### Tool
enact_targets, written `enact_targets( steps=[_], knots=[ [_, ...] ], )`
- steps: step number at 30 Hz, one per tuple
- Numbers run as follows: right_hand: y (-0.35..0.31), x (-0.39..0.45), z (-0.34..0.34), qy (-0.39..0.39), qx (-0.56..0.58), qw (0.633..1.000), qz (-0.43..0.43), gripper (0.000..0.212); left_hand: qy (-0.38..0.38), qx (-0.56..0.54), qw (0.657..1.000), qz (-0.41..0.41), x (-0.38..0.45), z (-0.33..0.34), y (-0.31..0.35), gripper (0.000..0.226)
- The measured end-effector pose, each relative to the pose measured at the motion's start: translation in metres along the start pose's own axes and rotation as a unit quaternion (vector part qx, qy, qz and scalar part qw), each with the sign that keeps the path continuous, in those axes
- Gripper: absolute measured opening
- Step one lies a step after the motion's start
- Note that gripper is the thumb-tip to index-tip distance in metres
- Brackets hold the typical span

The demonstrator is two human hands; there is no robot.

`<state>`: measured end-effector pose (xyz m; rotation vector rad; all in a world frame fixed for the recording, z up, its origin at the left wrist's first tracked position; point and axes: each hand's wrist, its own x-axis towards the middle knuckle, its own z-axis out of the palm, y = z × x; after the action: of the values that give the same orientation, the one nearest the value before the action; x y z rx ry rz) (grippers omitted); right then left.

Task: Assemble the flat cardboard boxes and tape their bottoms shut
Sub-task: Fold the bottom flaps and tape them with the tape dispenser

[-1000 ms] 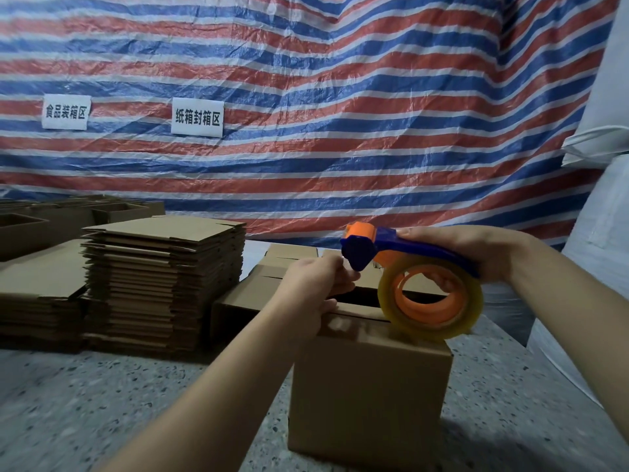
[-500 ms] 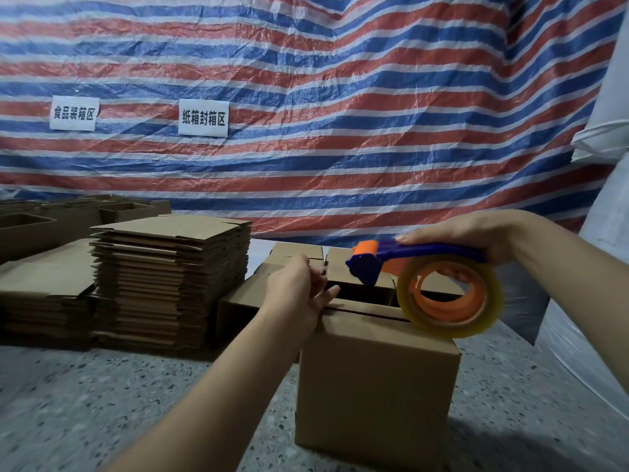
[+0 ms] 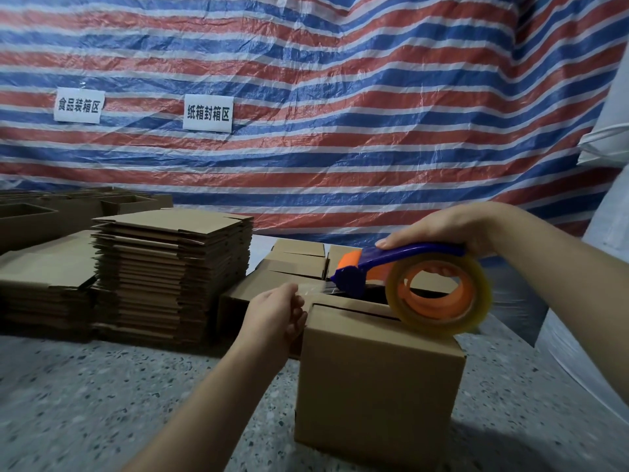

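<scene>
Just below the right hand [image 3: 452, 229], a box [image 3: 377, 379] stands on the speckled floor [image 3: 102, 403], its top flaps folded in with a dark seam between them. The right hand curls over the blue handle of a tape gun [image 3: 401, 267]; the gun's clear tape roll [image 3: 439, 294] hangs under the palm and touches the box's top near its far right edge. The gun's orange-and-blue nose points toward the left hand [image 3: 275, 315], which sits at the box's upper left corner with fingers curled; a clear strip of tape [image 3: 315, 288] runs from the nose to those fingers, which appear to pinch its end, though the grip itself is blurred.

Beyond the left hand, close behind the box, lie more boxes [image 3: 299, 264] with folded flaps, partly hidden by the gun and the hand. Farther to that hand's left stands a tall stack [image 3: 170, 267] of flat cardboard, with a lower stack [image 3: 44, 284] beside it and open boxes behind. A striped red, white and blue tarp [image 3: 340, 114] hangs across the back, bearing two white signs [image 3: 208, 113]. To the right of the right hand, white sacks [image 3: 606, 199] crowd the edge.
</scene>
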<state>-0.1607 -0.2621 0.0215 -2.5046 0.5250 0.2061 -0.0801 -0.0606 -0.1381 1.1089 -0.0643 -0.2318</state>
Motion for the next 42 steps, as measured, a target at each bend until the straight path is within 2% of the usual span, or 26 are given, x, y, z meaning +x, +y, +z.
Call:
enact_targets(
  steps=[4,10,12,15,16,24,27,30,34,36,39,41,42],
  knots=[
    [-0.008,0.001,0.003,-0.002,-0.019,1.000,0.004,0.086,0.005,-0.051,0.999,-0.007,0.000,-0.005,-0.006,0.033],
    [-0.010,-0.001,0.005,-0.006,-0.019,1.000,0.009,0.077,-0.003,0.031,0.999,0.008,0.003,-0.014,-0.018,0.027],
    [-0.012,-0.001,0.006,-0.006,-0.018,1.000,0.004,0.066,0.005,0.048,0.999,0.015,0.006,-0.016,-0.020,0.027],
    [-0.015,0.000,0.008,-0.006,-0.022,1.000,-0.005,0.039,0.011,0.082,0.996,0.032,0.005,-0.020,-0.023,0.027],
    [-0.016,0.000,0.009,-0.006,-0.025,1.000,-0.006,0.037,0.009,0.086,0.996,0.033,0.004,-0.021,-0.024,0.027],
    [-0.019,0.004,0.011,0.001,-0.038,0.999,0.005,0.048,-0.042,0.158,0.986,0.032,-0.002,-0.024,-0.039,0.031],
    [-0.018,0.006,0.010,0.003,-0.035,0.999,0.006,0.052,-0.045,0.170,0.984,0.007,0.004,-0.023,-0.042,0.028],
    [-0.018,0.005,0.011,-0.004,-0.027,1.000,0.004,0.057,-0.032,0.166,0.986,-0.012,0.007,-0.021,-0.043,0.038],
    [-0.018,0.005,0.011,-0.006,-0.026,1.000,0.000,0.067,-0.019,0.158,0.983,-0.088,0.008,-0.020,-0.047,0.041],
    [-0.018,0.005,0.011,-0.006,-0.026,1.000,0.002,0.068,-0.021,0.153,0.983,-0.101,0.006,-0.021,-0.053,0.035],
    [-0.019,0.004,0.010,-0.006,-0.031,0.999,0.008,0.070,0.004,0.174,0.985,0.005,-0.007,-0.021,-0.049,0.021],
    [-0.019,0.004,0.011,-0.004,-0.033,0.999,0.009,0.067,-0.002,0.182,0.978,0.105,-0.020,-0.019,-0.038,0.030],
    [-0.019,0.004,0.011,-0.002,-0.033,0.999,0.009,0.061,-0.034,0.199,0.970,0.135,-0.027,-0.017,-0.033,0.039]
  ],
)
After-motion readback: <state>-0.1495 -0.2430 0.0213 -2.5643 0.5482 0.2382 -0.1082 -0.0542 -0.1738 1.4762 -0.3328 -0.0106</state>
